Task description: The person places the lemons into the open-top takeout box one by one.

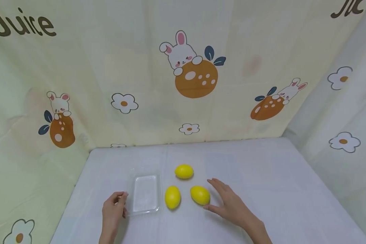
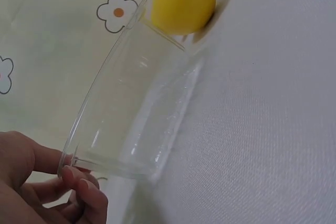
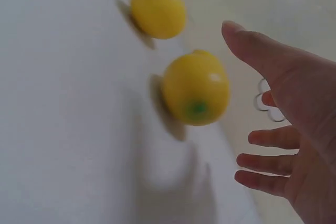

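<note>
A clear plastic tray point(image 1: 146, 212) rests on the table, and my left hand point(image 1: 113, 207) pinches its left rim between thumb and fingers. The left wrist view shows the same tray point(image 2: 131, 98) from the side, its rim between the fingertips of the left hand point(image 2: 47, 187). Three yellow lemons lie to the right of it: a rear lemon point(image 1: 184, 171), a lemon close beside the tray point(image 1: 172, 197) and a right lemon point(image 1: 200, 195). My right hand point(image 1: 231, 206) is spread around the right lemon point(image 3: 195, 88), thumb and fingers apart, with a gap showing in the right wrist view.
A white cloth covers the table point(image 1: 262, 176). Behind it hangs a cream curtain point(image 1: 140, 61) printed with rabbits, oranges and flowers, and more curtain encloses the left and right sides.
</note>
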Demonstrator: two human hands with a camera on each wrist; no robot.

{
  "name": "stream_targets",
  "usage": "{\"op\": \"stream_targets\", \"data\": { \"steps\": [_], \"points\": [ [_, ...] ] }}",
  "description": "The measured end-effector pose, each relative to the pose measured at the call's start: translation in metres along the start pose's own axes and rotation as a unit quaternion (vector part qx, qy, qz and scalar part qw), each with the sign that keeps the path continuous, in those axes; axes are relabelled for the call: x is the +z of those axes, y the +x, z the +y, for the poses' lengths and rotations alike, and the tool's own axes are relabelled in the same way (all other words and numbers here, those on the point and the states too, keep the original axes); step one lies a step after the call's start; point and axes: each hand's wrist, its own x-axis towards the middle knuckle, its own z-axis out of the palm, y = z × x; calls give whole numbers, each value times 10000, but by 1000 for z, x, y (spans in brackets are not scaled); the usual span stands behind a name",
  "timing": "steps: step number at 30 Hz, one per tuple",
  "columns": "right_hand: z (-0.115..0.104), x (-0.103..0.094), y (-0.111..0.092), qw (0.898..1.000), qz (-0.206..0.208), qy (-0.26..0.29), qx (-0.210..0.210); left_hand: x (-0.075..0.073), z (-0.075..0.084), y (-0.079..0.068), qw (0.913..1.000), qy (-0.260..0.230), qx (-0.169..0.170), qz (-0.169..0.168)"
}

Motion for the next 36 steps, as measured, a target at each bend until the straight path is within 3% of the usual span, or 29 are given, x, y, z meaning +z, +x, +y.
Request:
{"op": "stream_targets", "data": {
  "steps": [6,13,18,36],
  "points": [
    [-1,27,-1,9998,-27,164,65,-3,2,-2,9999,-27,59,-100],
    [-5,41,6,9979,499,-91,-414,-1,2,-1,9999,-13,140,-59],
    [-7,47,10,9960,767,-145,-429,-1,1,-1,9999,21,151,-37],
    [-7,55,9,9936,1108,-24,-241,0,0,-1,9998,-152,156,20]
  ]
}}
